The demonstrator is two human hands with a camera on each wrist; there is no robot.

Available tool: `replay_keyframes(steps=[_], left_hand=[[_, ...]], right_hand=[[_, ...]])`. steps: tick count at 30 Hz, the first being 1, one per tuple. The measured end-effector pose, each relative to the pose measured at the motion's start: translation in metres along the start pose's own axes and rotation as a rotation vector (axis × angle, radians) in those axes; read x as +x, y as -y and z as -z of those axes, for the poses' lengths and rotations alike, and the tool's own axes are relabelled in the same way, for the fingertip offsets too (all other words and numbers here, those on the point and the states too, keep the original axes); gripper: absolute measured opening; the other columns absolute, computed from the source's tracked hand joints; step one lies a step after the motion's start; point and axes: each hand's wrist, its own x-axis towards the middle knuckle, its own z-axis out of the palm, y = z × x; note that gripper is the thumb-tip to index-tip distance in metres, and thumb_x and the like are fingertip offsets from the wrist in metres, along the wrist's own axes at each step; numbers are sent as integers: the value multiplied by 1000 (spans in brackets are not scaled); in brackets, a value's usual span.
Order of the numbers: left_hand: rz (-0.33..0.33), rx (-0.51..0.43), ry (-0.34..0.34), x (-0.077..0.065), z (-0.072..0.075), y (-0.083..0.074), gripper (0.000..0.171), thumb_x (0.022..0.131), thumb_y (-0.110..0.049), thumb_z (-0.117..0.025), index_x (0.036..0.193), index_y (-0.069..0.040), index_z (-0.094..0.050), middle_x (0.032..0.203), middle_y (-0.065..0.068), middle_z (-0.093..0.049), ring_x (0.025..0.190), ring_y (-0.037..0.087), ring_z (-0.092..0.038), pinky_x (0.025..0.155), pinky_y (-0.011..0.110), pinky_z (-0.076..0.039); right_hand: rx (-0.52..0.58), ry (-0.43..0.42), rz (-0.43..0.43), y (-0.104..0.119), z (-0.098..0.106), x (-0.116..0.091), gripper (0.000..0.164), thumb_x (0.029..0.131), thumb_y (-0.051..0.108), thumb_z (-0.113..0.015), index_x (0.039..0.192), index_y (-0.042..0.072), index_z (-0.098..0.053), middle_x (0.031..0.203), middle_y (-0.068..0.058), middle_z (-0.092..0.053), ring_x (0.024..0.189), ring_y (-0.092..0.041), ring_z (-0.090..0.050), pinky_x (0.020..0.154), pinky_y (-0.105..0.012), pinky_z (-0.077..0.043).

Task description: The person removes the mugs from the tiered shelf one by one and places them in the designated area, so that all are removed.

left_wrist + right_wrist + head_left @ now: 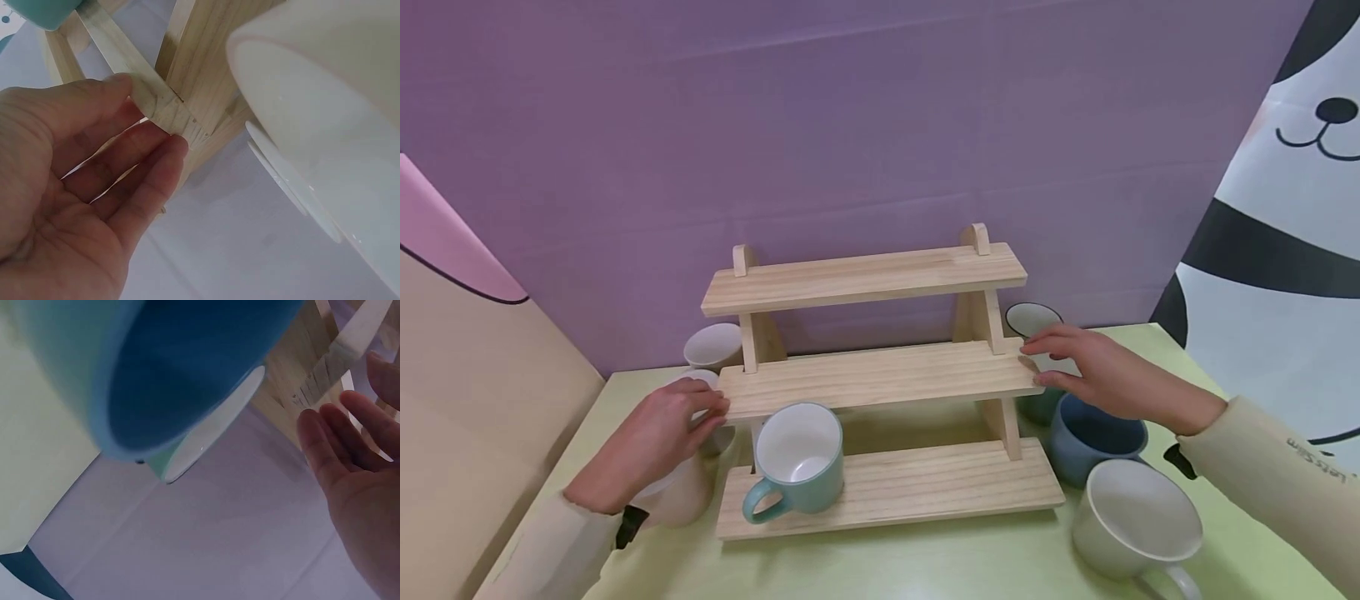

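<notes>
A three-tiered wooden display shelf (880, 379) stands on the table. My left hand (658, 442) grips the left end of its middle board, thumb at the front edge and fingers bent behind the end, as the left wrist view (94, 162) shows. At the board's other end is my right hand (1101, 371), its fingers loosely extended and thumb apart. In the right wrist view, the right fingertips (310, 422) are right beside the board end (325, 375). A teal mug (801, 458) with a white inside sits upright on the bottom board, toward its left, handle to the front left.
Right of the shelf stand a blue mug (1097, 437), a white mug (1135, 521) and a dark green cup (1037, 404) with a white inside. Pale cups (711, 346) stand on the left, partly behind my left hand. A purple cloth wall (865, 150) rises behind the table.
</notes>
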Motion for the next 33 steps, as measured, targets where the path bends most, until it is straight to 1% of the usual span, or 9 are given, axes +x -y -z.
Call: replay_keyframes(steps=[10, 13, 15, 18, 21, 24, 28, 31, 33], left_hand=[[-2, -54, 6, 4, 0, 0, 15, 78, -4, -76, 92, -3, -72, 92, 5, -65, 88, 22, -60, 77, 39, -51], [22, -68, -25, 4, -2, -5, 14, 79, -5, -75, 92, -2, -72, 93, 6, -64, 89, 23, -59, 78, 39, -50], [52, -84, -70, 4, -2, -14, 16, 81, -7, -73, 94, 0, -71, 95, 7, -63, 92, 24, -57, 79, 40, -50], [108, -133, -98, 4, -2, -40, 27, 86, -20, -70, 103, 1, -68, 102, 7, -61, 97, 24, -55, 80, 41, -49], [157, -151, -39, 4, -1, -70, 56, 87, -48, -63, 116, 1, -62, 110, 7, -57, 102, 24, -54, 81, 41, -48], [211, -113, 35, 4, -4, -92, 81, 79, -66, -61, 124, 2, -56, 115, 10, -53, 101, 25, -53, 79, 38, -48], [292, -102, 20, 5, -9, -101, 81, 67, -57, -77, 118, 4, -58, 108, 11, -52, 91, 23, -54, 70, 32, -49], [318, -126, -43, 1, -11, -100, 69, 62, -45, -83, 109, 2, -62, 102, 9, -53, 86, 23, -54, 67, 33, -48], [332, -132, -76, -6, -9, -99, 69, 59, -43, -83, 108, 2, -63, 102, 8, -54, 88, 22, -54, 68, 34, -48]], right_hand=[[-12, 1, -13, -4, -5, 0, 35, 82, 8, -73, 115, 0, -66, 117, -12, -58, 105, -31, -57, 85, -48, -48], [-2, 8, -29, -3, -5, -1, 35, 82, 7, -73, 115, 0, -66, 117, -13, -58, 106, -32, -57, 85, -49, -48], [2, 10, -33, -3, -5, -1, 34, 82, 7, -73, 115, 0, -66, 117, -14, -58, 106, -33, -56, 85, -49, -48], [2, 11, -33, -3, -5, -1, 34, 81, 7, -73, 114, 0, -66, 117, -14, -59, 106, -33, -56, 86, -49, -48], [2, 13, -31, -3, -5, 1, 34, 81, 7, -73, 114, 0, -66, 117, -14, -59, 106, -33, -56, 86, -49, -48], [11, 17, -32, -2, -6, 5, 34, 81, 6, -73, 114, 0, -66, 118, -14, -58, 106, -33, -56, 86, -49, -48], [23, 21, -26, -2, -9, 12, 34, 81, 7, -73, 114, 0, -67, 118, -13, -58, 107, -32, -56, 87, -48, -47], [32, 25, -13, -1, -12, 16, 33, 82, 7, -73, 114, 0, -67, 118, -13, -58, 107, -32, -55, 88, -49, -46], [41, 29, -8, 0, -13, 19, 33, 82, 7, -73, 114, 0, -67, 118, -13, -58, 107, -33, -55, 88, -49, -46]])
